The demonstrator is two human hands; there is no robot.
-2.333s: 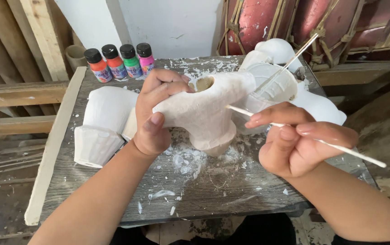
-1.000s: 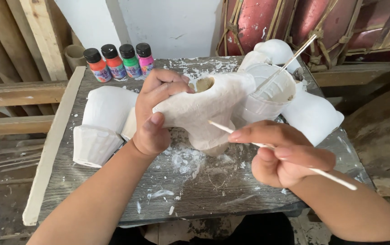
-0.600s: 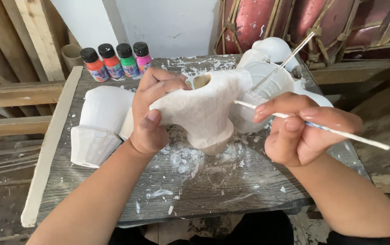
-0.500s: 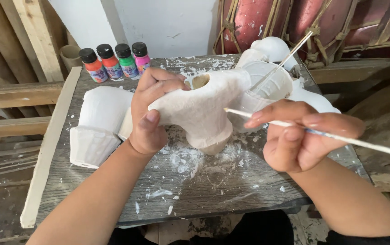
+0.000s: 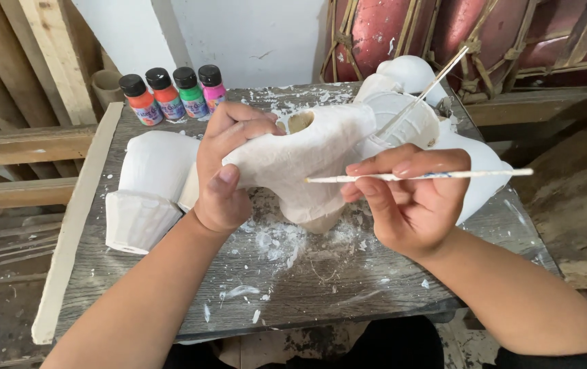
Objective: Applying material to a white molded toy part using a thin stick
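Since half a second ago the right hand (image 5: 413,205) has drawn slightly in, and the thin brush (image 5: 420,175) it pinches between thumb and fingers now lies nearly level, its tip touching or just short of the white plaster form (image 5: 300,160); which, I cannot tell. The left hand (image 5: 228,171) has hardly shifted: its fingers curl over the top of the form and the thumb presses its near face, holding it tilted above the surface (image 5: 307,280).

Nearest the body, the front edge of the surface is close under both forearms, strewn with white crumbs and flakes. If the left grip slackens, the form would likely drop onto that rough wood and could chip or roll toward the edge. A hard push from the brush against so one-sided a hold might twist the form out of the fingers.

Room is tight sideways. Just left of the left hand sit two white cup-shaped moulds (image 5: 146,195), near enough for an elbow to knock. Right of the form more white plaster pieces (image 5: 402,116) crowd together, with a second stick (image 5: 423,92) leaning across them; a wide sweep of the brush handle could catch it.

Farther back, four small paint bottles (image 5: 174,94) stand in a row near the far edge, well apart from both hands.
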